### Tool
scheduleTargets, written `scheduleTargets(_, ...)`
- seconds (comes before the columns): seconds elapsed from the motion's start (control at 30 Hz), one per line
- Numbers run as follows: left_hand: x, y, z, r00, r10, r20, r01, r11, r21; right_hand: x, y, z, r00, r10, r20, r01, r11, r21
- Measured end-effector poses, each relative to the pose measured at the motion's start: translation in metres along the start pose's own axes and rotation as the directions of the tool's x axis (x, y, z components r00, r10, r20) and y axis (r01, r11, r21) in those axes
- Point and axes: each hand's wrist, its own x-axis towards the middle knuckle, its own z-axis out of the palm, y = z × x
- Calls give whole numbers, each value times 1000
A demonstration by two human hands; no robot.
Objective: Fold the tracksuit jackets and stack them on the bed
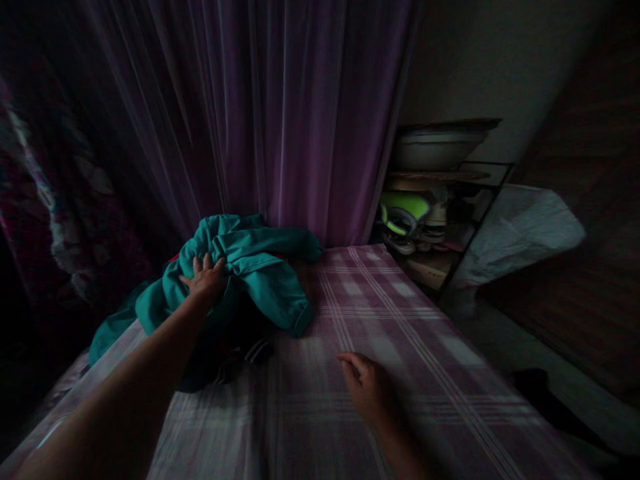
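No legible text, label, brand, number or sign appears in this view. The crumpled teal fabric garment (240, 267), the purple-and-white checked cloth cover (400, 333) and the items on the dark open shelf unit (440, 200) carry no readable markings; the scene is dim and blurred.

Teal garment (250, 267) crumpled in heap on plaid bedsheet (400, 347).
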Motion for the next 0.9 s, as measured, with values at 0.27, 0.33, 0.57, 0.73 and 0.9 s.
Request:
scheduleTargets(0.27, -37, 49, -15, 917, 395, -52, -385, 913, 133, 3, -6, 0, 1000, 25, 6, -25, 998, -59)
scheduleTargets(0.33, -39, 69, -9, 840, 540, -54, -521, 829, 203, 3, -5, 0, 1000, 13, 13, -12, 998, -61)
scheduleTargets(0.57, -6, 108, 19, 679, 733, 36, -716, 651, 253, 2, -4, 0, 1000, -8, 23, 9, 999, -46)
scheduleTargets(0.73, 11, 109, 22, 691, 713, 119, -718, 658, 226, 2, -8, -1, 1000, 8, 15, -7, 999, -49)
scheduleTargets(0.9, 31, 84, -16, 834, 550, -38, -527, 816, 236, 2, -9, -1, 1000, -10, -2, 10, 999, -50)
